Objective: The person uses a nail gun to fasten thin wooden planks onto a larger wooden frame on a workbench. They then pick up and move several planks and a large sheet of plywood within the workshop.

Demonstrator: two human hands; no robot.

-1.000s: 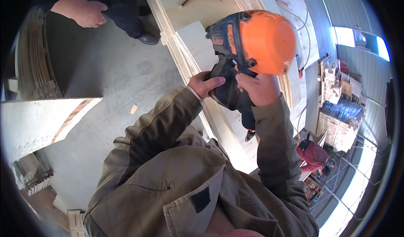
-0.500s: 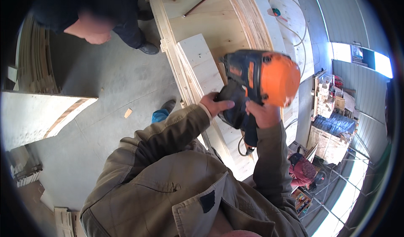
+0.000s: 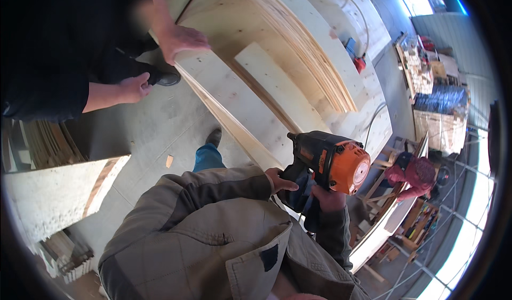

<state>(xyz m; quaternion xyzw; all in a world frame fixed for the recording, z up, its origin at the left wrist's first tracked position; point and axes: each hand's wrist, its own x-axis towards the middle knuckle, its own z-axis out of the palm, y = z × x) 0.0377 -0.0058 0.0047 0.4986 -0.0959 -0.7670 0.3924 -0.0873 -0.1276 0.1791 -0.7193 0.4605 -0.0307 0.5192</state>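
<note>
Holding the nail gun at the near end of the plywood panel, we wrap right hand and left hand around it; a co-worker's hand now grips the far left corner, probably steadying the panel.

Nail gun: orange end cap, smooth plastic to my eye, with a soft gloss; dark housing, duller. Plywood sheet: pale wood, smooth matt face, knotted. Stacked sheets: layered wood edges, rougher. Jacket: matt cloth, stitched seams. Black shoe: leather-like, shiny toe. Floor: matt, concrete-like. Wrapped bundle: blue, glossy, film-like from where I stand.
</note>
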